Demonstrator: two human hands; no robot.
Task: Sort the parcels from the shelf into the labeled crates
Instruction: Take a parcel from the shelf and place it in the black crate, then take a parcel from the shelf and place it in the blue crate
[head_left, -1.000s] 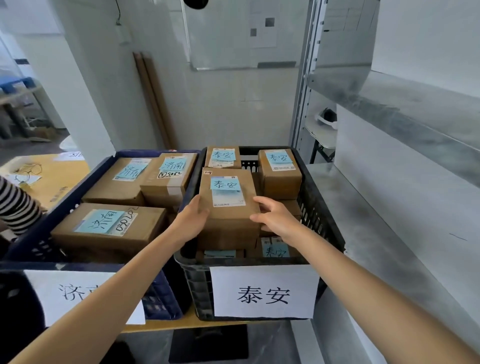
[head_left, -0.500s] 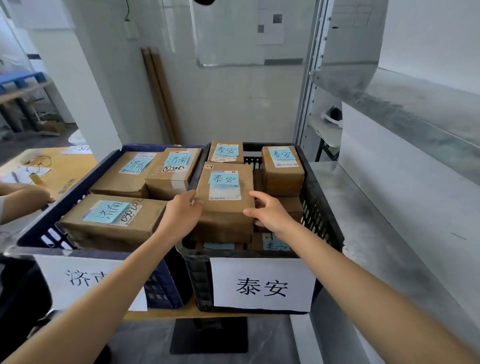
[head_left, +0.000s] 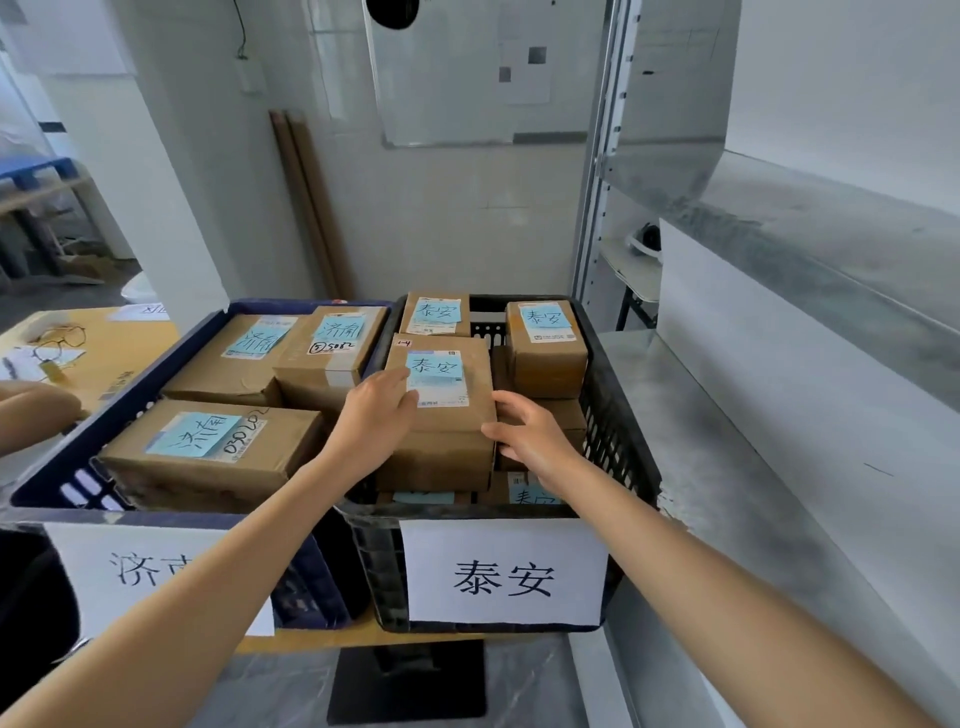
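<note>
**One head-worn view, tilted forward and down**

A single wide-angle camera sits at the person's head. It looks close down over the black crate (head_left: 615, 431) and blue crate (head_left: 104, 415) on the table (head_left: 114, 358), with the shelf (head_left: 727, 493) along the right. No second view overlaps it.

Bright, even, cool light, brightest at far left of frame. White wall (head_left: 441, 218) nearly washed out, faint glare on whiteboard (head_left: 447, 78) & dull sheen on metal shelf (head_left: 831, 234). Shadows soft, deep only inside black crate (head_left: 613, 431). Centre sharp, labels (head_left: 435, 369) legible; far-left bg soft, slight compression smear throughout. Wide-angle bend at edges: shelf post (head_left: 597, 182) bows outward, corners look stretched.
</note>
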